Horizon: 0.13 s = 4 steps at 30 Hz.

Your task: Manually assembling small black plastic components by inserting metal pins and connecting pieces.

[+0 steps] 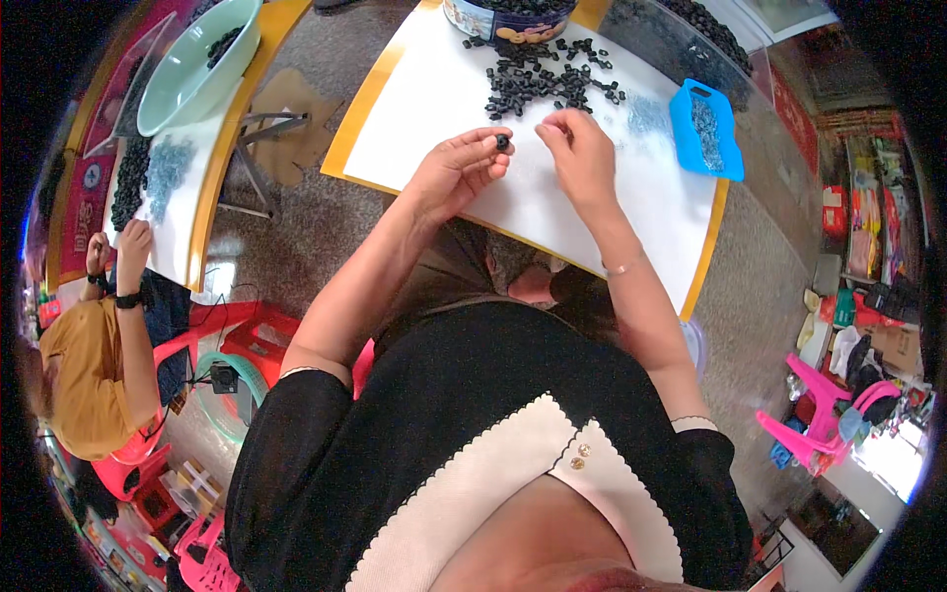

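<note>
Over the near part of the white tabletop (434, 109), my left hand (456, 170) pinches a small round black plastic part (502, 143) between thumb and fingertips. My right hand (584, 163) is a short gap to the right of it, thumb and forefinger pressed together. Whatever those fingertips hold, if anything, is too small to make out. Beyond both hands spreads a loose pile of small black plastic parts (533, 81). To the right of my right hand lie scattered tiny clear pieces (648, 116), beside a blue plastic tray (728, 166) containing more of them.
A round tin (493, 22) of black parts stands at the far edge, beside a clear-walled bin (646, 44). At left, a co-worker (99, 365) handles parts at another table with a pale green basin (163, 109). Pink stools (824, 409) stand at right.
</note>
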### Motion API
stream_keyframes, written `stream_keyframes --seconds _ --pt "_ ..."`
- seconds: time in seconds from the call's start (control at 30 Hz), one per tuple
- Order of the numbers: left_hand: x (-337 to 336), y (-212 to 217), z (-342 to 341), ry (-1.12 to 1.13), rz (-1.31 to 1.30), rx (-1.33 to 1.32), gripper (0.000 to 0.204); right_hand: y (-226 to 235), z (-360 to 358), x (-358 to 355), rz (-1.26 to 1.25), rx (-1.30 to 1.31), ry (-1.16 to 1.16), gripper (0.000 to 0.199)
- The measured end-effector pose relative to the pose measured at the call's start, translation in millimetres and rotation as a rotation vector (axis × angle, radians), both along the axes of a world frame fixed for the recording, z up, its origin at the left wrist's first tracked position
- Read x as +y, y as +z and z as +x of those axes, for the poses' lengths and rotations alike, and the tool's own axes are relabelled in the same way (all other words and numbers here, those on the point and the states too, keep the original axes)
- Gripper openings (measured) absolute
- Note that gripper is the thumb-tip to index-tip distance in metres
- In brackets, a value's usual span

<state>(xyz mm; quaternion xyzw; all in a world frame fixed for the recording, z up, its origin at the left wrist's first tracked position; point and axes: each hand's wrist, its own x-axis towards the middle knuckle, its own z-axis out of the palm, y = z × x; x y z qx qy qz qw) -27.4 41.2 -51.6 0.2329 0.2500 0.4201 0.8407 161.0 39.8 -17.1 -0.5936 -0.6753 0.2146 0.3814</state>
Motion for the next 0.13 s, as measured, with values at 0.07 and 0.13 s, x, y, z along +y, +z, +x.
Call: stream_keyframes --seconds 0.07,0.13 --pt "3 -4 -1 0.016 -0.015 0.001 0.034 -15 -10 19 0.102 -0.181 -0.046 0.016" --pt "7 -14 -4 0.024 0.010 -0.055 0.038 -22 -22 32 0.032 -0.354 -0.098 0.028"
